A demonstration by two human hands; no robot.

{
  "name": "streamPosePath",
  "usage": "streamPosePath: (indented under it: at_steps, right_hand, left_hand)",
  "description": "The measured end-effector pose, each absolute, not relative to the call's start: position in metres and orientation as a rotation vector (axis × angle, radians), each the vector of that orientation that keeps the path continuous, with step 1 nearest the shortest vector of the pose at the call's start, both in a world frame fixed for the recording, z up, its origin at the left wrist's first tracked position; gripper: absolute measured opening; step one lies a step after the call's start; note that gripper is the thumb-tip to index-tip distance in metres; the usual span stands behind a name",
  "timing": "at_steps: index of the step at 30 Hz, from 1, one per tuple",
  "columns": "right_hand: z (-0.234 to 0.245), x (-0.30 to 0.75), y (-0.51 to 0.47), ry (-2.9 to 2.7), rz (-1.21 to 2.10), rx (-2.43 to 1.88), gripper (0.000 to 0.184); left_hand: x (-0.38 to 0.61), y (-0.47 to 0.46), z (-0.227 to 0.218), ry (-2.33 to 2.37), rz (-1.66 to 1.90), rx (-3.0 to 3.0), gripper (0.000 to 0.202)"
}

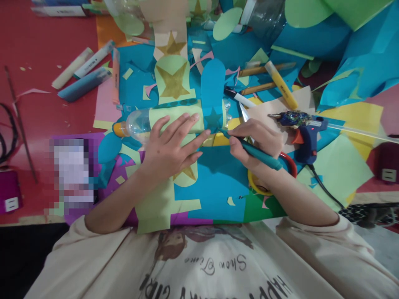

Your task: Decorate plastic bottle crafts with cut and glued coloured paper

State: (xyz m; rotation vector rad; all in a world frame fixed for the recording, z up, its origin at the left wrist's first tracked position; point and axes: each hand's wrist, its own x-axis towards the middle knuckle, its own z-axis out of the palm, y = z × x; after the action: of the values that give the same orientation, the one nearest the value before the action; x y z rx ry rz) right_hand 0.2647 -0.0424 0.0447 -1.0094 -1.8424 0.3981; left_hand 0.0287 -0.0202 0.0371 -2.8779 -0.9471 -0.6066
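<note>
A clear plastic bottle (137, 123) with an orange cap lies on its side, wrapped in pale green paper. My left hand (174, 139) rests over the wrap with its fingers spread, pressing on the bottle. In my right hand (257, 141) is a teal marker (262, 154), its tip at a dark teal star (214, 119) on a blue paper strip (213, 79) that crosses the bottle's base end. Above the bottle, a pale green strip bears a gold star (173, 79). Red-and-yellow scissors (289, 162) lie partly under my right hand and wrist.
A blue glue gun (307, 133) with a lit red light lies to the right, its cord running toward the table edge. Several markers (84, 85) lie at the left, near a blurred-out phone (73, 170). A yellow marker (282, 85) and paper scraps cover the back.
</note>
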Motion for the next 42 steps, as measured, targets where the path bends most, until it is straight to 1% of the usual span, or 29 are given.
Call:
streamPosePath:
  at_steps: [7, 14, 17, 21, 28, 33, 39, 42]
  right_hand:
    - [0.0447, 0.2641, -0.0426, -1.82, 0.369, -1.031, 0.015]
    - [0.0447, 0.2638, -0.0424, -1.809, 0.392, -1.021, 0.012]
    - [0.0419, 0.265, -0.0427, -1.81, 0.358, -1.046, 0.012]
    - [0.0449, 0.2643, -0.0419, -1.816, 0.388, -1.012, 0.008]
    - [0.0435, 0.2643, -0.0416, -1.809, 0.373, -1.003, 0.011]
    - [0.0413, 0.2658, -0.0426, -1.82, 0.375, -1.041, 0.007]
    - [0.0495, 0.263, -0.0404, -1.855, 0.347, -0.991, 0.012]
    - [0.0458, 0.264, -0.0412, -1.843, 0.337, -0.992, 0.009]
  left_hand:
    - [0.0287, -0.0196, 0.0359, -0.935, -0.598, -2.869, 0.049]
    - [0.0286, -0.0204, 0.0345, -0.994, -0.619, -2.931, 0.049]
    - [0.0289, -0.0202, 0.0362, -0.95, -0.615, -2.874, 0.048]
    - [0.0292, -0.0194, 0.0379, -0.883, -0.587, -2.803, 0.05]
    - [0.0288, -0.0188, 0.0346, -0.92, -0.625, -2.854, 0.053]
    - [0.0288, -0.0195, 0.0343, -1.037, -0.68, -3.003, 0.048]
    - [0.0289, -0.0195, 0.0361, -0.984, -0.629, -2.943, 0.046]
    - [0.0292, -0.0194, 0.0369, -0.982, -0.621, -2.924, 0.047]
